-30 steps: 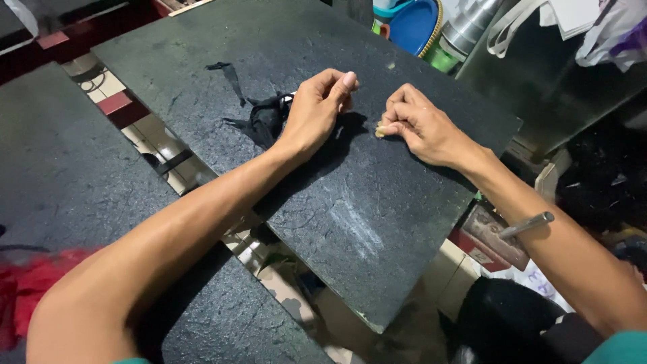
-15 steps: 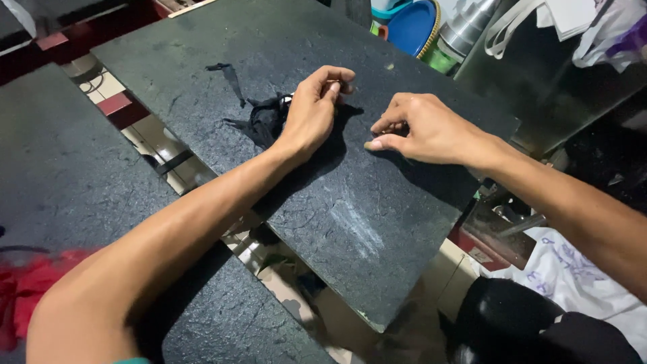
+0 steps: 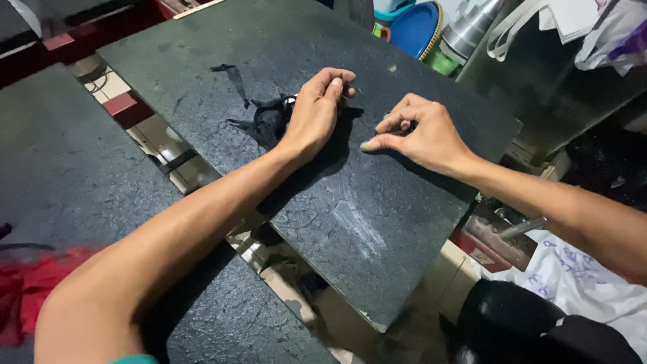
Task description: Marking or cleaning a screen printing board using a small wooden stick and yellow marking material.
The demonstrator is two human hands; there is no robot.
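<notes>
Cloth at frame centre, pinched under my left hand, could slip off the board if my curled, empty right hand tugs.

the left hand covers part of the black cloth; its grip is unclear. red cloth is cut off at the left edge.

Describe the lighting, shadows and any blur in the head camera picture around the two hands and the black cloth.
Head view: soft overhead light, no harsh glare; a pale scuffed patch on the dark slab looks lighter than the rest. The left hand casts a shadow to its right over the slab, and the black cloth nearly merges with the surface. The right hand is sharp; the red fabric at the left edge is blurred.
</notes>
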